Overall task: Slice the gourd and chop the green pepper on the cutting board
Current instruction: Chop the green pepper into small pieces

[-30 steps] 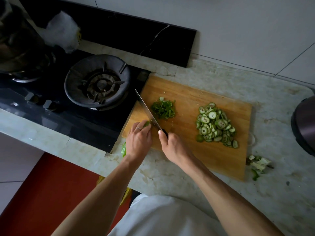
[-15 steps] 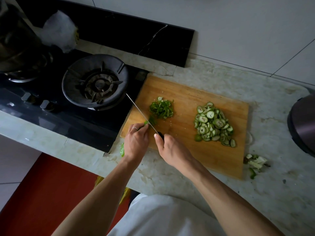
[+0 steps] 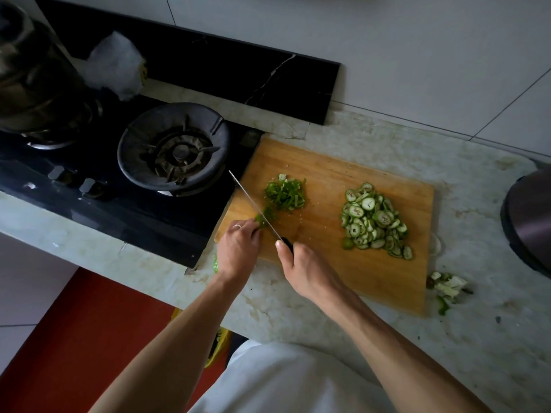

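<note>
— Which hand has the knife?

— The right hand [image 3: 301, 265], wrapped around the dark handle, thumb laid along the top. The knife [image 3: 253, 204] runs away from it, up and to the left, its tip out past the left edge of the cutting board [image 3: 372, 272] toward the stove [image 3: 174, 153].

— And the pepper?

— The left hand [image 3: 238, 248] pinches the last stub of green pepper [image 3: 260, 219] with curled fingertips, just left of the blade, almost touching it. So the piece lies right between the two hands, its length crossing the blade (the left hand is the nearer one, since it is on the piece). The next cut, I'd guess, turns on that thin gap between fingertips and steel.

— Where's what's already cut?

— The chopped pepper pile [image 3: 284, 195] sits just right of the blade; the gourd slices [image 3: 374, 220] lie well apart, further right on the board. Scraps [image 3: 447, 286] rest on the desk [image 3: 492, 338] off the board's near right corner.

— Anything different from half a second ago?

— Hardly: the blade has kept its slant, and the stub looks no shorter that I can tell.
</note>
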